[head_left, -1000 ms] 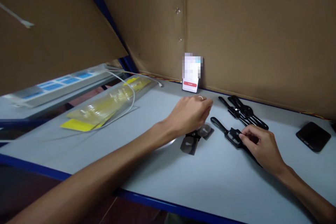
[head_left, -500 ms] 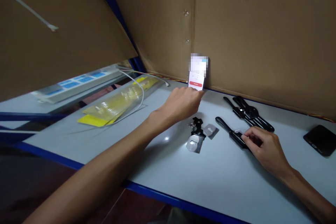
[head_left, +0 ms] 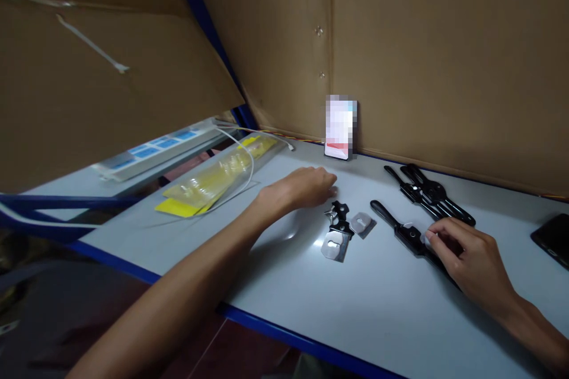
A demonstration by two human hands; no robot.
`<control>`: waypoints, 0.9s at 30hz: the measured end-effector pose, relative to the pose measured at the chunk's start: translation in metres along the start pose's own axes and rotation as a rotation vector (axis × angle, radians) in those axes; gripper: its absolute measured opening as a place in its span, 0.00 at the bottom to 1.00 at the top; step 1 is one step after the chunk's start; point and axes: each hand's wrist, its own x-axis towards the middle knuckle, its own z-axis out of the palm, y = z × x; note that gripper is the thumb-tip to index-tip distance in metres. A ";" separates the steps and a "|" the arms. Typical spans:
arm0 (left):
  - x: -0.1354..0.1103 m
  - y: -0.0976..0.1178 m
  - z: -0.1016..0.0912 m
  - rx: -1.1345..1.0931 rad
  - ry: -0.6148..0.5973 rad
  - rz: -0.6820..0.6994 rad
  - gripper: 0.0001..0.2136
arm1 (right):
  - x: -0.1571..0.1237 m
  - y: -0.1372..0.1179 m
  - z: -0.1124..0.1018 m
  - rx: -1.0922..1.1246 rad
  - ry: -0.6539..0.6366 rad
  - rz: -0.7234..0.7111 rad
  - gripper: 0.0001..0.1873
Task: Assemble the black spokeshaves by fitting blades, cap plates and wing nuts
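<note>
My left hand (head_left: pixel 299 190) rests low over the grey table (head_left: pixel 364 308), fingers curled loosely, just left of a small black knob-like part (head_left: pixel 338 213) and two flat metal plates (head_left: pixel 336 245); nothing shows in it. My right hand (head_left: pixel 470 256) lies on a black handled tool (head_left: pixel 402 228), its fingers closed on the tool's body near a small pale disc. A lit phone (head_left: pixel 341 130) leans against the cardboard wall behind my left hand.
Two or three more black tools (head_left: pixel 429 192) lie at the back right. A dark phone (head_left: pixel 553 237) is at the right edge. A clear and yellow packet (head_left: pixel 213 180) with a white cable lies at left, beside a power strip (head_left: pixel 155 151). Cardboard walls enclose the table.
My left hand reached to the phone's screen half a second ago, then drew back down toward the table beside the small parts. My right hand stayed on the black tool.
</note>
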 end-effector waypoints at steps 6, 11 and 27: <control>0.000 0.005 -0.002 -0.012 0.012 0.037 0.09 | 0.000 0.000 -0.001 -0.013 0.005 -0.013 0.11; 0.003 0.005 0.006 -0.050 0.055 0.071 0.10 | 0.001 0.000 0.000 -0.023 0.001 -0.023 0.11; -0.021 0.082 0.004 -0.670 0.184 0.538 0.02 | -0.010 -0.025 0.001 0.085 -0.003 -0.136 0.07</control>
